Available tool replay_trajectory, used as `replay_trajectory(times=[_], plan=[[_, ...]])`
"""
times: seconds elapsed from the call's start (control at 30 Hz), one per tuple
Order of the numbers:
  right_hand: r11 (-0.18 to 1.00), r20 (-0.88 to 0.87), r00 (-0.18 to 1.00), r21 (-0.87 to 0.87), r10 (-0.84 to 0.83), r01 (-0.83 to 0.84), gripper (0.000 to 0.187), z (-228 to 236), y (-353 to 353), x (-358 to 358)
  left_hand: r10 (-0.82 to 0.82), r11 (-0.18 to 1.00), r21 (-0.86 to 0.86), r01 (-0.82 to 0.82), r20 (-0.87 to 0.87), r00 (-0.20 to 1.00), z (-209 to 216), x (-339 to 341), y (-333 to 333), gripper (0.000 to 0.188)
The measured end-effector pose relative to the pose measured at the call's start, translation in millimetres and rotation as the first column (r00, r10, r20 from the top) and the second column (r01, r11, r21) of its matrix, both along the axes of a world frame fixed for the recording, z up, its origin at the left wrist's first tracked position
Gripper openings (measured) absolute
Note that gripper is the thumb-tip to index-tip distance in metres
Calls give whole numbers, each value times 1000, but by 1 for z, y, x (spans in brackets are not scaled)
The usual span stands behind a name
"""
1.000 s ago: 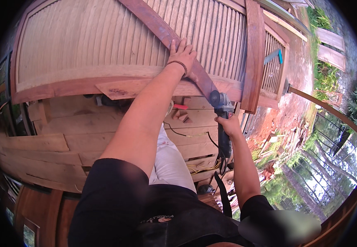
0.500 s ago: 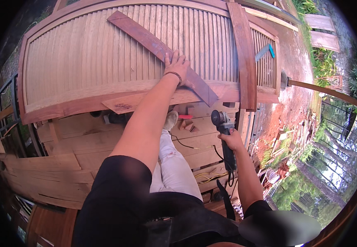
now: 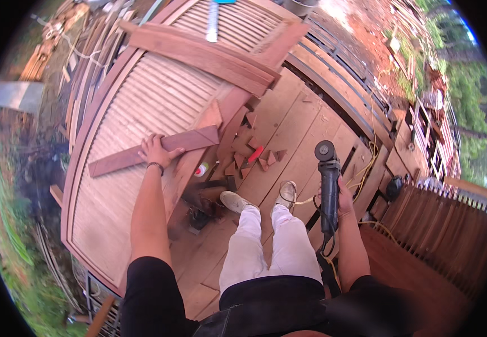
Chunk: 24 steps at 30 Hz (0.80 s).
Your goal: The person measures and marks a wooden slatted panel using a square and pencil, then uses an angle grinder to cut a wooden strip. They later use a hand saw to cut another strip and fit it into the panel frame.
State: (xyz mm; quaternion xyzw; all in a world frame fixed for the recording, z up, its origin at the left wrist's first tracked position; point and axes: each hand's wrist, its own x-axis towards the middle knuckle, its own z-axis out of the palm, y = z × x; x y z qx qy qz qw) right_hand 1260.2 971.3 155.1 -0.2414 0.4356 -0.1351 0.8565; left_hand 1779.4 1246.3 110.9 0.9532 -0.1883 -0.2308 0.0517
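My left hand (image 3: 160, 150) is closed over a reddish-brown wooden board (image 3: 119, 162), fingers across it and thumb pointing right. This board lies across a large louvered wooden panel (image 3: 136, 106), its angled right end reaching past the panel's near frame. A paler pointed wood piece (image 3: 212, 115) lies beside that end. Out to the right, my right hand (image 3: 344, 197) grips the body of a dark angle grinder (image 3: 329, 188). The grinder's disc end points away from me, above the plank floor and apart from the wood. The palm behind the tool is mostly hidden.
Another board (image 3: 198, 56) crosses the panel's far part, near a try square (image 3: 212, 25) with a blue handle. Several triangular offcuts (image 3: 266, 162) and a red object (image 3: 255, 154) lie on the plank floor (image 3: 311, 121). A yellow cord (image 3: 372, 154) runs at right, by a slatted wooden panel (image 3: 440, 230).
The view has swung, so the panel now slants at upper left and more floor shows. My left hand stays on the board; the grinder, still in my right hand, sits farther from the panel.
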Motion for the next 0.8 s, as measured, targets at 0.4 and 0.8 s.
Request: replay_trajectory(times=[0.4,0.8], plan=[[775,-120,841,339,-527,534,34,-109,87,-145,-158,987,-151,47,-913,376,1,-362,-117,47],[681,-385,649,68,-656,729,41,-147,66,-253,-519,681,-137,719,-784,342,-60,-652,-189,72]])
